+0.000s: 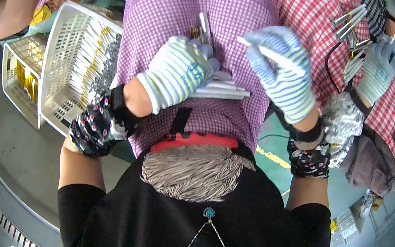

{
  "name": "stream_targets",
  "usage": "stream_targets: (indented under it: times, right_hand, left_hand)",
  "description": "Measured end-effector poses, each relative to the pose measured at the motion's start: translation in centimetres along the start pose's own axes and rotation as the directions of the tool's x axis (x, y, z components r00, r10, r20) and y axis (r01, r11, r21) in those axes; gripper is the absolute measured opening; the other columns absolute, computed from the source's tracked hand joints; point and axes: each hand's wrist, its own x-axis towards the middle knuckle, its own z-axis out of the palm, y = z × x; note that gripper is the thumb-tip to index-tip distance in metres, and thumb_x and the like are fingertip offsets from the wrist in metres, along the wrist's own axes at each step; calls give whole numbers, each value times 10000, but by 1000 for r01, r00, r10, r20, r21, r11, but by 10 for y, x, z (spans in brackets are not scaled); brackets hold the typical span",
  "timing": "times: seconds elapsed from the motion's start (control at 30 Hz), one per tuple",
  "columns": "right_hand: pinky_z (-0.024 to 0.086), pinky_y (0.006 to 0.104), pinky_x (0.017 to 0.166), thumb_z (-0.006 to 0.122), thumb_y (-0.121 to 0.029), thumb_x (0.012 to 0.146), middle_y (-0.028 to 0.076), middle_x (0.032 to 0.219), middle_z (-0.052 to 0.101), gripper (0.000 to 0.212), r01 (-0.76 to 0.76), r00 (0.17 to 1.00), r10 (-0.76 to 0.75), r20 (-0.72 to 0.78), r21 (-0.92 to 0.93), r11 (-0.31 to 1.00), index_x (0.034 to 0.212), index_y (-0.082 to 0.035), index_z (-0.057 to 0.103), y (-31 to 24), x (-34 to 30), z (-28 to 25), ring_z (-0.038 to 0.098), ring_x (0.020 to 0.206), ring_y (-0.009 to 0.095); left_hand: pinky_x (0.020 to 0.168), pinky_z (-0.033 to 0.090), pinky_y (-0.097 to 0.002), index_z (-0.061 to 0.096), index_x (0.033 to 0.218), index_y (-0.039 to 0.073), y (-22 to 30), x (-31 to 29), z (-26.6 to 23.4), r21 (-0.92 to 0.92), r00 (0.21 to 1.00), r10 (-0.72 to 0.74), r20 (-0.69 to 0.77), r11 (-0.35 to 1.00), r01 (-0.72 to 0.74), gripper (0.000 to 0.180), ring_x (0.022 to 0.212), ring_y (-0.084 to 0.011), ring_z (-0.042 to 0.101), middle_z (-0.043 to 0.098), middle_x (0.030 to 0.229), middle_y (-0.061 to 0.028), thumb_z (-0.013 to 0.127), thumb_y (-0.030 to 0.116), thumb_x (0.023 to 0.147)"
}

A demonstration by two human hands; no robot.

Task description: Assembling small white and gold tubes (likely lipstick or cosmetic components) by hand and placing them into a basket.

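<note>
My left hand (176, 74), in a white glove with blue and yellow-green stripes, is closed over several slim white sticks in my lap. The white sticks (224, 92) poke out to the right below its fingers. Beyond its fingertips, another white stick (203, 23) with metal-coloured parts beside it points away from me. Held up to the right, my right hand (286, 83) wears a matching glove and pinches a single white stick (278, 58), whose narrow tip points left. A purple checked apron (242, 18) covers my lap beneath both hands.
At left, a white plastic basket (59, 61) holds many white sticks and silvery pieces. Beside it a smaller basket (10, 59) contains gold-coloured pieces. On the right, a co-worker's gloved hand (378, 73) is near white sticks (353, 24) lying on a red checked apron (304, 9).
</note>
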Motion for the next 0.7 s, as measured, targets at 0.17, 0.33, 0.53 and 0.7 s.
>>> stream_targets:
  times: [0.17, 0.33, 0.53, 0.7]
  right_hand:
    - [557, 355, 747, 622, -89, 915, 135, 992, 705, 269, -63, 995, 80, -55, 260, 964, 1169, 2, 619, 0, -8, 10, 688, 804, 307]
    - [518, 382, 562, 566, -282, 976, 108, 776, 695, 259, 64, 998, -64, -5, 93, 994, 1082, -62, 652, -7, -9, 13, 656, 596, 272]
    - [469, 367, 498, 594, -397, 943, 89, 720, 684, 318, 63, 991, -47, 126, -122, 991, 1015, -108, 705, -12, -9, 12, 628, 533, 227]
    - [468, 371, 493, 585, -416, 942, 86, 682, 665, 342, 66, 991, -45, 127, -166, 984, 1014, -109, 717, -15, -8, 15, 616, 521, 228]
  left_hand:
    - [687, 494, -392, 736, 1037, 133, -9, -24, -40, -352, 934, -162, -320, 935, 41, 289, 770, -269, 599, 581, 815, -64, 764, 227, 765]
    - [772, 509, -297, 637, 1067, 21, -7, -52, -47, -992, 706, -697, -124, 79, -96, 214, 857, -149, 635, 671, 926, -67, 698, 154, 911]
    - [690, 534, -295, 592, 1080, -48, -19, -69, -48, -988, 762, -647, -38, -88, -123, 351, 708, -174, 649, 681, 802, -126, 730, 207, 883]
    - [664, 547, -292, 602, 1074, -37, -19, -77, -43, -985, 734, -672, -93, -45, -167, 374, 706, -176, 668, 697, 827, -124, 757, 227, 859]
